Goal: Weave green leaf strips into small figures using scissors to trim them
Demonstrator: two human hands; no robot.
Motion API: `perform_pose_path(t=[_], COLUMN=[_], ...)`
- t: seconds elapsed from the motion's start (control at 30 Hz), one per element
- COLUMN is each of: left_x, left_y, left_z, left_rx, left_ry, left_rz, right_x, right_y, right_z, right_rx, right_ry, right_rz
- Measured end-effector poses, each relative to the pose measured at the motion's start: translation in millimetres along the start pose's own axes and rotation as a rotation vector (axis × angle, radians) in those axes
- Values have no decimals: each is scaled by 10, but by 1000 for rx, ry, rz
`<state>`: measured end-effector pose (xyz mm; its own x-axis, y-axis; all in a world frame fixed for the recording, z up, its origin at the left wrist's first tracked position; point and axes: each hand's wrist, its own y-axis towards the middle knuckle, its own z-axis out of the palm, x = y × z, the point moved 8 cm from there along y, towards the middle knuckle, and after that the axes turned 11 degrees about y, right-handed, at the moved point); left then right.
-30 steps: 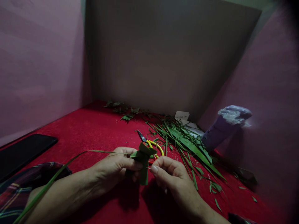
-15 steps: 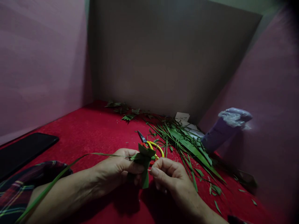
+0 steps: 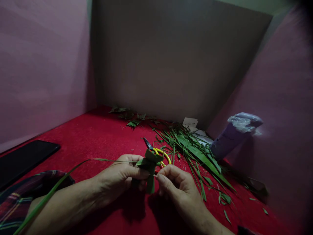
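Observation:
My left hand [image 3: 122, 174] grips a folded green leaf piece [image 3: 151, 160] between thumb and fingers, with leaf flaps sticking out above and below the thumb. A long green leaf strip [image 3: 62, 180] arcs over my left forearm and runs to the folded piece. Just to the right, my right hand [image 3: 177, 184] is closed in a pinch on a thin pale strand [image 3: 156, 176] that meets the leaf piece's lower flap. Behind both hands lie scissors [image 3: 158, 152] with yellow handles and dark blades, partly hidden by the leaf.
A heap of long green leaves [image 3: 193, 151] and scraps covers the red cloth [image 3: 105, 137] on the right. Leaf sprigs [image 3: 133, 123] lie at the back. A purple plastic-wrapped package [image 3: 227, 135] leans by the right wall. A black phone-like slab [image 3: 26, 160] lies left; white papers [image 3: 190, 122] behind.
The lower flap of the leaf piece now looks pinched in where the strand meets it, and its end sits slightly higher. Both hands keep nearly the same places.

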<state>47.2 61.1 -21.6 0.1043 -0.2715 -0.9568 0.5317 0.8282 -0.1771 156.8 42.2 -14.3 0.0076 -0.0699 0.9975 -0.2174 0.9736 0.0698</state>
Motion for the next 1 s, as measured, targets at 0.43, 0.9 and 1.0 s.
perform_pose_path(t=[0.43,0.9,1.0], left_x=[-2,42,16], left_y=[-7,2,9], left_z=[40,5,-22], left_rx=[-3,-24,-35], left_ry=[71,31,20], left_rz=[3,-10,13], right_x=[-53,-35,-23], right_y=[-35,-15,-2], right_z=[37,33,-5], right_rx=[62,68,53], right_ry=[-35,-131,-154], right_rz=[-1,-48,-53])
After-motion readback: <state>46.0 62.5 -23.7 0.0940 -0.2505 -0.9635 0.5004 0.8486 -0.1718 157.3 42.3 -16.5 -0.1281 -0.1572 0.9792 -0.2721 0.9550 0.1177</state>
